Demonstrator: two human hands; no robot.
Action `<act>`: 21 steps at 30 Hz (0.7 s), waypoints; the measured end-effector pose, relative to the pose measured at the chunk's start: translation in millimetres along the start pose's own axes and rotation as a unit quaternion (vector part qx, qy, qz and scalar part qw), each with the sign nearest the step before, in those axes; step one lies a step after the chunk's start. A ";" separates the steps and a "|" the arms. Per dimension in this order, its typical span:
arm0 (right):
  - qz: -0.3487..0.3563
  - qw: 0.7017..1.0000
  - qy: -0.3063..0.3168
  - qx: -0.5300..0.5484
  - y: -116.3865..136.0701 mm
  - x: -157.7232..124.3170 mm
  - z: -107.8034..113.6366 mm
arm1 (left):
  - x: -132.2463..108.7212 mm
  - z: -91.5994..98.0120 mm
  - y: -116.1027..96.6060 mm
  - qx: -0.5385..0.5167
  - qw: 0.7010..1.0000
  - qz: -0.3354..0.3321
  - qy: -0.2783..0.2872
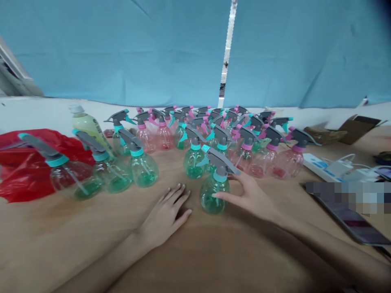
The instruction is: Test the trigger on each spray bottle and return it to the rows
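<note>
My right hand [249, 195] grips a clear plastic spray bottle [213, 195] with green-tinted liquid, a teal collar and a grey trigger head, its fingers spread around the shoulder and neck. The bottle stands upright on a tan tabletop [61, 232]. Just left of it, my left hand [166, 215] lies flat on the table, fingers apart, holding nothing. Three more green-tinted spray bottles [143, 169] stand to the left. A dense group of pink-collared spray bottles [287, 162] and green ones stands behind, partly hiding one another.
A red plastic bag [39, 162] lies at the left, and a yellowish drink bottle [88, 126] stands behind the bottles. A phone [351, 219] lies at the right beside a white power strip [320, 167] with cables. Cardboard [357, 128] sits at the back right, before a blue curtain [122, 49].
</note>
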State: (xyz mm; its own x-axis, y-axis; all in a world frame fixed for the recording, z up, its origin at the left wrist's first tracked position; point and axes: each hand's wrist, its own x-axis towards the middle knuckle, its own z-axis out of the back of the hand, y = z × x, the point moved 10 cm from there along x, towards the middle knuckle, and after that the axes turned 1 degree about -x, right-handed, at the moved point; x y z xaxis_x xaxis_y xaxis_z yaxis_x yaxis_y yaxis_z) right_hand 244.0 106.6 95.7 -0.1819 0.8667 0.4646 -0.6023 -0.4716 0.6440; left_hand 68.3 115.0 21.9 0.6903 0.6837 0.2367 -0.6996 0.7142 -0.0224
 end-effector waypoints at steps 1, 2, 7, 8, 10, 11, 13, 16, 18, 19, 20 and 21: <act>0.002 1.000 0.001 -0.002 4.0 2.6 -3.5 | -6.7 1.1 3.8 -0.001 1.000 0.001 -0.001; 0.003 1.000 0.003 -0.003 8.1 5.7 -8.1 | -14.3 2.4 8.5 -0.001 1.000 0.005 -0.003; 0.006 1.000 0.025 0.011 30.0 27.1 -45.9 | -56.9 13.4 35.4 0.005 0.999 0.045 -0.028; 0.010 1.000 0.023 0.015 34.5 32.5 -53.5 | -64.1 16.3 38.9 0.007 0.998 0.052 -0.033; 0.008 1.000 0.024 0.019 40.2 43.5 -69.0 | -75.1 21.5 43.1 0.010 0.997 0.065 -0.038; 0.006 1.000 0.024 0.019 42.5 49.0 -76.2 | -78.7 23.6 43.7 0.011 0.997 0.068 -0.038; 0.006 0.999 0.027 0.018 46.9 59.2 -89.1 | -82.1 26.0 43.0 0.015 0.997 0.071 -0.035; 0.017 1.000 0.018 0.009 53.5 71.6 -100.7 | -81.9 26.4 40.4 0.020 0.997 0.070 -0.033; 0.017 1.000 0.006 -0.005 55.0 78.0 -104.3 | -81.2 26.1 40.0 0.021 0.997 0.072 -0.037; 0.014 1.000 0.000 -0.014 54.8 80.8 -105.6 | -81.1 26.0 40.0 0.021 0.996 0.073 -0.040; 0.012 1.000 -0.004 -0.021 54.4 83.4 -106.7 | -81.2 26.2 40.1 0.020 0.996 0.074 -0.043; 0.012 1.000 -0.008 -0.026 54.0 85.9 -107.5 | -81.4 26.4 40.1 0.019 0.996 0.074 -0.046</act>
State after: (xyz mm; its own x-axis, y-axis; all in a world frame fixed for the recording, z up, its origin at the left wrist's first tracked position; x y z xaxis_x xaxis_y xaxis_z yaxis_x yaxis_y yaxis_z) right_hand 112.3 173.1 105.0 -0.1843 0.8522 0.4896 -0.6378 -0.4827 0.6001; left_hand -20.8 84.1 27.4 0.5610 0.7629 0.3215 -0.8000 0.5995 -0.0266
